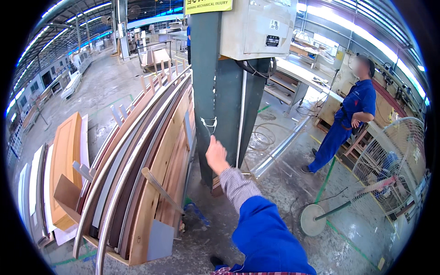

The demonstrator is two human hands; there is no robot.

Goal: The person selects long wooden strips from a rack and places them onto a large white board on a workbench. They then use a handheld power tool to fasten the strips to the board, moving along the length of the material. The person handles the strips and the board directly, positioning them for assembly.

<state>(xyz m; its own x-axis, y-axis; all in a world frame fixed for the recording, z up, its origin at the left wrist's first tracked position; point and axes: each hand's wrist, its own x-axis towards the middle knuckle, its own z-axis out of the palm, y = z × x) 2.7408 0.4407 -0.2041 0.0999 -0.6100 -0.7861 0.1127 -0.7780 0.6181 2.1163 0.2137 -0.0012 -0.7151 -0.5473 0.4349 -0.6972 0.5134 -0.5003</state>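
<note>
1. One hand (215, 155) shows near the centre of the frame, raised on an arm that comes up from the lower edge just right of centre. From the way the arm crosses the body line it reads as the right hand; the left hand is out of view.
2. The forearm slants up and to the left, with a blue sleeve (263, 236) over a striped cuff (237, 185). The back of the hand faces the camera.
3. The fingers are hidden behind the back of the hand, so I cannot tell whether they are curled or spread; nothing shows in their grasp.
4. The hand is held out toward a dark green steel column (215, 87) that runs from the top of the frame to the floor at centre. A white cord (210, 123) is tied on the column just above the hand. Whether the hand touches the column cannot be told.
5. A pale grey control box (256, 27) is mounted on the column at upper centre, with black cables (254, 68) hanging under it.
6. Left of the column, a rack of wooden door panels (151, 160) stands on edge, filling the left centre.
7. At right, a person in blue overalls (346, 123) stands on the concrete floor (284, 183).
8. A large pedestal fan (389, 169) stands at the right edge, its round base (313, 220) at lower right.
</note>
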